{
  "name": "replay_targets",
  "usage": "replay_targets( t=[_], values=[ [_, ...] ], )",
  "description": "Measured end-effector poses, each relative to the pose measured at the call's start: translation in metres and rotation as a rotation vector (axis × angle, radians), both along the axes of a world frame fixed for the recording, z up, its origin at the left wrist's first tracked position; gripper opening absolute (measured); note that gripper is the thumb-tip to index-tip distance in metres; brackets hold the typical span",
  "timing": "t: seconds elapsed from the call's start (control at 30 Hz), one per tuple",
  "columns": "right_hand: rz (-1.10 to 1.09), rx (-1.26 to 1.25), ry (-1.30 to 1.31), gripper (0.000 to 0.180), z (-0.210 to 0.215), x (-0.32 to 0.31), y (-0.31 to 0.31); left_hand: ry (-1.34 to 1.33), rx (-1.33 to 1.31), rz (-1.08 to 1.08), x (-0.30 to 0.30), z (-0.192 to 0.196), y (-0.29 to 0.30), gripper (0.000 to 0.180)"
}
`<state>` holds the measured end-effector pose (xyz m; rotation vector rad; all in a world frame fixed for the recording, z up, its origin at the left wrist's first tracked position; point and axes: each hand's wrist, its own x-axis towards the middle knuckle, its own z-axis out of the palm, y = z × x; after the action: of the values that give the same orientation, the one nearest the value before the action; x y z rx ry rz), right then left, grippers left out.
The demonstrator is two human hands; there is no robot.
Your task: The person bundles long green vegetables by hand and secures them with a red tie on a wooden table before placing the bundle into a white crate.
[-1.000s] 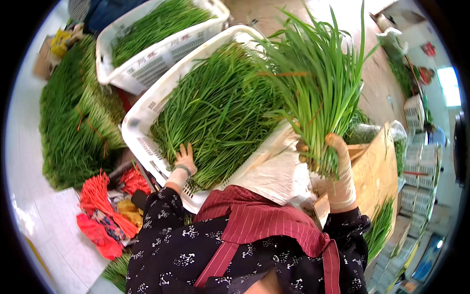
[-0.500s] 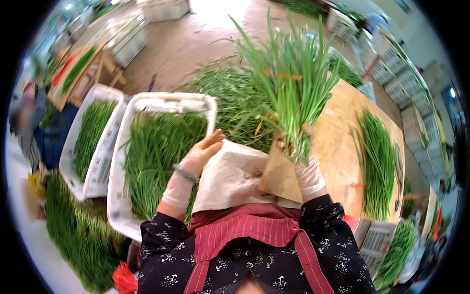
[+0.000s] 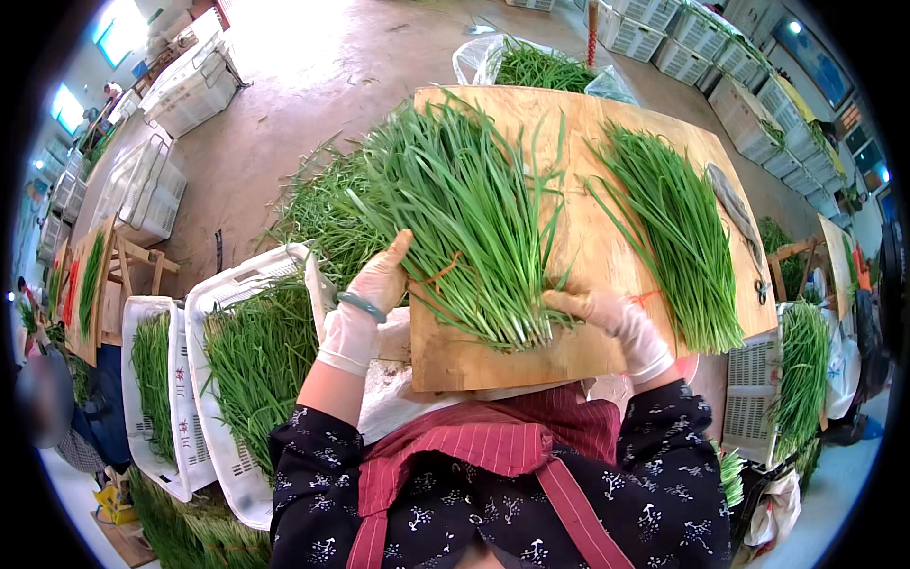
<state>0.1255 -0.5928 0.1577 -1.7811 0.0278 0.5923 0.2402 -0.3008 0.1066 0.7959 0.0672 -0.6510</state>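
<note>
A bunch of garlic chives, tied with a thin orange band, lies on the wooden board with its white stem ends towards me. Gloved, my left hand presses round the bunch's left side by the band. One digit stretches up along the leaves; the other fingers are partly hidden by them. My right hand, also gloved, is beside the stem ends on the right, fingers extended towards them and not wrapped round anything. Another bunch of chives lies farther right on the board.
White plastic crates of chives stand at my left. Loose green leaves are heaped beyond the board's left edge. Scissors and a long grey object lie at its right edge. A filled plastic bag stands behind it.
My right hand held the bunch upright; now the bunch lies on the board and that hand is at its stem ends. My left hand has come against its side.
</note>
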Motion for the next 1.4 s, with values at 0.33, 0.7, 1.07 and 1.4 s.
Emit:
replay_targets(
  t=[0.33,0.7,1.07,1.4],
  values=[
    [-0.156,-0.107,0.223,0.077,0.010,0.132,-0.012,0.410,-0.521,-0.048,0.045,-0.058,0.027,0.067],
    [0.149,-0.058,-0.269,0.073,0.018,0.162,0.130,-0.026,-0.006,0.152,0.024,0.027,-0.001,0.048],
    [-0.020,0.385,-0.793,0.078,0.162,0.086,0.095,-0.863,0.013,0.109,-0.016,0.212,-0.051,0.035],
    [-0.016,0.297,-0.798,0.087,0.131,0.086,0.064,-0.741,0.100,-0.021,-0.017,0.189,-0.076,0.044]
  ],
)
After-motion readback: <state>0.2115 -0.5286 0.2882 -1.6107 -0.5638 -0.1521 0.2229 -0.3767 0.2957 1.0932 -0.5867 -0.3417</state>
